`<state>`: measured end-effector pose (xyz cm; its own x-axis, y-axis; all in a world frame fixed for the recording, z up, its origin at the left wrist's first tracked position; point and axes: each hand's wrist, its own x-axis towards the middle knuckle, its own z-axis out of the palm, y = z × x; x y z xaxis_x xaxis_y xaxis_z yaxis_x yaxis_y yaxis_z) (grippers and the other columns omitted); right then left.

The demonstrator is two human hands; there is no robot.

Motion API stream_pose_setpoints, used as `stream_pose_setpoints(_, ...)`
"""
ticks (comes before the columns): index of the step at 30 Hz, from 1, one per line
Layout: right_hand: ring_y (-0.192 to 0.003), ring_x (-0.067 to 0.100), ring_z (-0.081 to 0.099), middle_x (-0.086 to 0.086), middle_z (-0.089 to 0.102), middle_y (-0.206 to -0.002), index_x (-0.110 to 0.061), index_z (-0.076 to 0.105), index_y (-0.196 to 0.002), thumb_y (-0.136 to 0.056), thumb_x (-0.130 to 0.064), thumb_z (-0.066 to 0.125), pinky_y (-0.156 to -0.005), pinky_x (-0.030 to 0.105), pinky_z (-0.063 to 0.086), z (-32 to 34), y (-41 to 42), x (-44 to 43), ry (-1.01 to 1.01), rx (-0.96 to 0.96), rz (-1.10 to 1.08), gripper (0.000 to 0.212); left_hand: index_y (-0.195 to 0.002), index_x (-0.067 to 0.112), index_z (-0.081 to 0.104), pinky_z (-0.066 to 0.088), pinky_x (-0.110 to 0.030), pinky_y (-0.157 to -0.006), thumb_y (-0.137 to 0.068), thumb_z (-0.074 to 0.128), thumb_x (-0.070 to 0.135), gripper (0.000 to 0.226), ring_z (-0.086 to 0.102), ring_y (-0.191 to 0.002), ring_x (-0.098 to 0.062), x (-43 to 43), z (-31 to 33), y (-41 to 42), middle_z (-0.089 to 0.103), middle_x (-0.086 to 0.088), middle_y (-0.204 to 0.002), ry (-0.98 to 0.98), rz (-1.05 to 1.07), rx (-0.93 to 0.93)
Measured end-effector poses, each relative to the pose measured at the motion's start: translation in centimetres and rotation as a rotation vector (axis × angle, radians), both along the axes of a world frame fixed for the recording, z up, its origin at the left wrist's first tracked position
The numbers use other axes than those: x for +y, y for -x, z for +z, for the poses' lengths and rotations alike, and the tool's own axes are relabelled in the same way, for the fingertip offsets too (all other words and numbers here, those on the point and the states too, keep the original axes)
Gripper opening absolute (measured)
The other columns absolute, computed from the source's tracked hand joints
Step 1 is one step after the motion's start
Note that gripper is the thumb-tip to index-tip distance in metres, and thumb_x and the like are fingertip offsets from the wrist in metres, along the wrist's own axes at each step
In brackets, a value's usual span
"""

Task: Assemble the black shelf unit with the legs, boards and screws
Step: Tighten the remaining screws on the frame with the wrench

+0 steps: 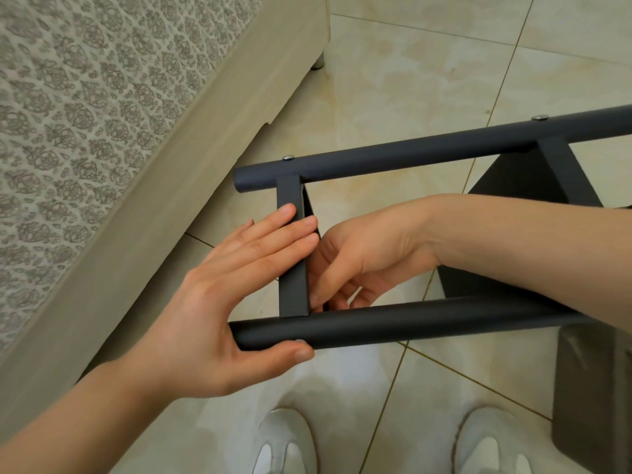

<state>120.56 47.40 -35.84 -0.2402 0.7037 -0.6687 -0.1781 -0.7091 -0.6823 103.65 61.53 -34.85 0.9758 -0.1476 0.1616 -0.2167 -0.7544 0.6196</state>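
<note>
Beige floor tiles (410, 80) spread below us, and the black shelf unit (427, 152) lies on its side beside a bed base (136, 206). Our left hand (232, 289) lays straight fingers across a board (293, 289), thumb under the near leg (410, 323). Our right hand (359, 254) curls behind that board; we cannot tell whether it holds anything.

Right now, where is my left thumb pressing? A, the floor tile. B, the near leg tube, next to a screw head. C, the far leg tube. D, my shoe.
B: the thumb of the left hand lies against the near leg tube right beside a screw head, while its straight fingers rest across the board edge.
</note>
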Motion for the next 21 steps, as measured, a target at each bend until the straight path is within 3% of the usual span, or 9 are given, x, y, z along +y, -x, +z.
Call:
stream_pose_setpoints(9, -0.077, 0.019, 0.065, 0.007, 0.068, -0.086, -0.003, 0.064, -0.117, -0.098, -0.017, 0.057, -0.073, 0.031, 0.056, -0.12, 0.55, -0.03, 0.061, 0.035, 0.002, 0.025, -0.145, 0.012, 0.045, 0.03, -0.061, -0.117, -0.088, 0.059, 0.062, 0.077, 0.028, -0.151, -0.024, 0.05, -0.04, -0.06, 0.042, -0.002, -0.157, 0.008, -0.002, 0.002)
stream_pose_setpoints(12, -0.072, 0.015, 0.062, 0.005, 0.067, -0.083, -0.005, 0.065, -0.112, -0.097, -0.018, 0.057, -0.067, 0.026, 0.054, 0.15, 0.32, -0.03, 0.039, 0.008, -0.005, 0.021, -0.146, 0.012, 0.044, 0.03, -0.062, -0.116, -0.088, 0.059, 0.062, 0.077, 0.028, -0.152, -0.025, 0.1, -0.13, -0.06, 0.042, -0.002, -0.157, 0.01, -0.006, -0.001)
stream_pose_setpoints(16, -0.075, 0.017, 0.065, 0.007, 0.068, -0.086, -0.006, 0.065, -0.106, -0.097, -0.01, 0.056, -0.069, 0.03, 0.057, 0.3, 0.35, -0.05, 0.007, 0.066, -0.009, 0.014, -0.146, 0.012, 0.044, 0.03, -0.063, -0.116, -0.088, 0.06, 0.061, 0.077, 0.028, -0.152, -0.025, 0.16, -0.16, -0.01, 0.042, -0.002, -0.158, 0.014, -0.008, -0.002)
stream_pose_setpoints(21, -0.074, 0.018, 0.064, 0.005, 0.067, -0.081, -0.007, 0.065, -0.102, -0.098, -0.019, 0.055, -0.072, 0.03, 0.055, -0.27, 0.8, -0.01, 0.055, 0.015, 0.013, 0.015, -0.146, 0.011, 0.045, 0.03, -0.062, -0.117, -0.088, 0.06, 0.061, 0.078, 0.028, -0.152, -0.025, 0.18, -0.18, 0.03, 0.042, -0.001, -0.158, 0.013, -0.009, 0.001)
